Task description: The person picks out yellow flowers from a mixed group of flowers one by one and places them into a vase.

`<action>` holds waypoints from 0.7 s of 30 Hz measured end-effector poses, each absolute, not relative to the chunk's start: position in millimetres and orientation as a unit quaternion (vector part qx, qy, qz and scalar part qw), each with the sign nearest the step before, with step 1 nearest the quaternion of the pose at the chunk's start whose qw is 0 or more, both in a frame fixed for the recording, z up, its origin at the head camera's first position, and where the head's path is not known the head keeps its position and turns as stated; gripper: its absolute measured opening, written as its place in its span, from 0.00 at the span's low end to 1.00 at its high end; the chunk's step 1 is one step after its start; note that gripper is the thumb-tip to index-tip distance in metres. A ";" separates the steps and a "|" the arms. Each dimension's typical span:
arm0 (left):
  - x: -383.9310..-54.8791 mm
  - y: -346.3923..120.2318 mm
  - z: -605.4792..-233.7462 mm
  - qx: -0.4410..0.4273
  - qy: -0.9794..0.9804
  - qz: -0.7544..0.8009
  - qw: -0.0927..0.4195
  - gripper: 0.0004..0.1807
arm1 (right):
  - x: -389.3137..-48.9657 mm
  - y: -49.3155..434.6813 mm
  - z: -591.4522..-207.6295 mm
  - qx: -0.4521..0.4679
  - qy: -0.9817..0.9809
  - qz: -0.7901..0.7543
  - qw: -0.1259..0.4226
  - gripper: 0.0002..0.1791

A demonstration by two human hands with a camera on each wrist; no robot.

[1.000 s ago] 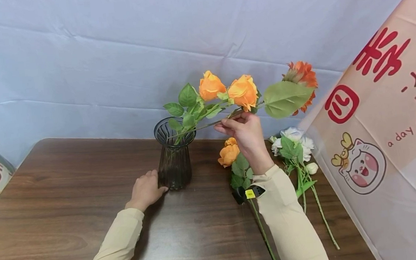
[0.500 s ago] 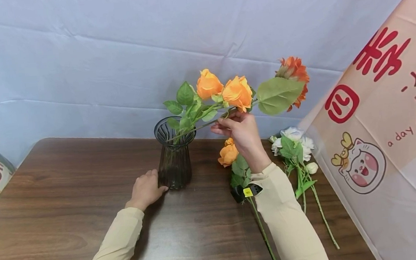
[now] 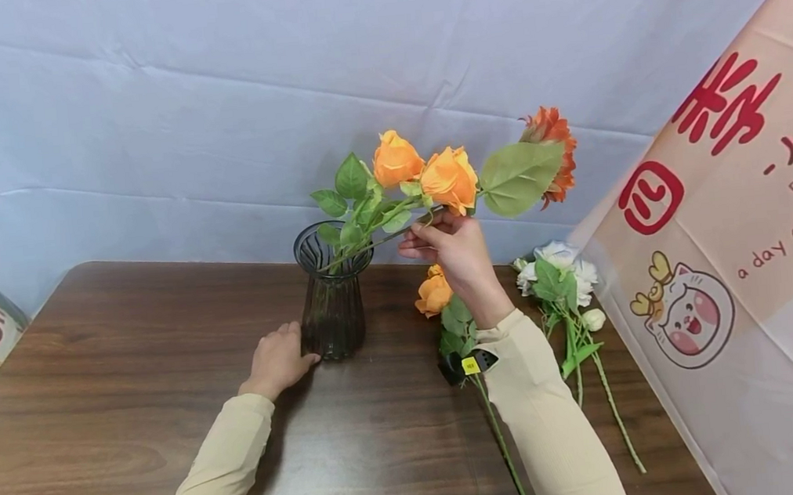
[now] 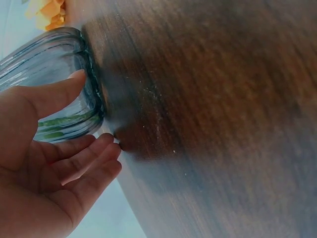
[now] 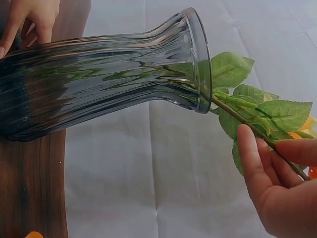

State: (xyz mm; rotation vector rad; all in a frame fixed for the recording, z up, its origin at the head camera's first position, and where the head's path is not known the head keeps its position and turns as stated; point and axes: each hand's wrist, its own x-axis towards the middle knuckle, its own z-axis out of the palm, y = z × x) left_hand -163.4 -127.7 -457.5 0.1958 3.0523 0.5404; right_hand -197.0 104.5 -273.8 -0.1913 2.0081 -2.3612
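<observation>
A dark ribbed glass vase (image 3: 332,308) stands upright on the table; my left hand (image 3: 277,362) holds it low at the base, thumb on one side and fingers on the other in the left wrist view. Two orange roses (image 3: 396,159) lean out of its mouth to the right. My right hand (image 3: 458,246) pinches the stem (image 5: 242,119) of an orange-red flower (image 3: 558,147) with a big green leaf (image 3: 521,178). That flower's head points right, and its stem's lower end is at the vase mouth among the rose leaves.
Another orange rose (image 3: 434,293) lies on the wooden table (image 3: 132,381), partly under my right forearm. White flowers (image 3: 568,268) with green stems lie at the right edge. A pale cloth wall (image 3: 216,122) rises behind, and a printed banner (image 3: 722,250) hangs on the right.
My right hand has moved slightly left, bringing the orange-red flower left and its stem further toward the vase mouth. The orange roses have shifted a little left. My left hand has stayed put.
</observation>
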 end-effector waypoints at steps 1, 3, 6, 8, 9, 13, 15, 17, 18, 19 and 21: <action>-163.6 -127.8 -457.9 0.063 0.983 0.174 0.018 0.36 | -197.1 104.5 -274.2 -0.063 0.648 -0.759 0.019 0.04; -163.7 -127.7 -458.3 0.062 0.983 0.173 0.019 0.36 | -197.4 104.7 -274.9 -0.065 0.651 -0.756 0.022 0.03; -164.1 -127.6 -458.5 0.061 0.983 0.173 0.019 0.35 | -197.9 104.7 -275.7 -0.067 0.655 -0.752 0.025 0.02; -164.2 -127.4 -458.3 0.062 0.983 0.173 0.017 0.35 | -198.3 104.5 -276.0 -0.070 0.659 -0.748 0.026 0.01; -164.2 -127.5 -458.4 0.062 0.983 0.173 0.016 0.35 | -198.3 104.3 -276.0 -0.071 0.660 -0.747 0.027 0.02; -163.6 -127.6 -458.9 0.065 0.983 0.172 0.008 0.33 | -198.7 103.5 -276.8 -0.073 0.663 -0.744 0.027 0.03; -163.4 -127.7 -459.0 0.066 0.983 0.171 0.006 0.32 | -198.9 103.1 -277.2 -0.074 0.664 -0.743 0.029 0.03; -163.1 -127.7 -459.1 0.065 0.983 0.171 0.005 0.32 | -199.2 102.7 -277.9 -0.075 0.666 -0.742 0.030 0.02; -163.0 -127.7 -459.1 0.065 0.983 0.172 0.006 0.32 | -199.2 102.4 -278.1 -0.076 0.666 -0.742 0.030 0.02; -162.9 -127.7 -459.0 0.064 0.983 0.172 0.006 0.32 | -199.4 102.3 -278.5 -0.078 0.666 -0.741 0.031 0.02; -162.9 -127.5 -459.1 0.063 0.983 0.171 0.006 0.32 | -199.8 102.3 -279.5 -0.080 0.666 -0.741 0.033 0.01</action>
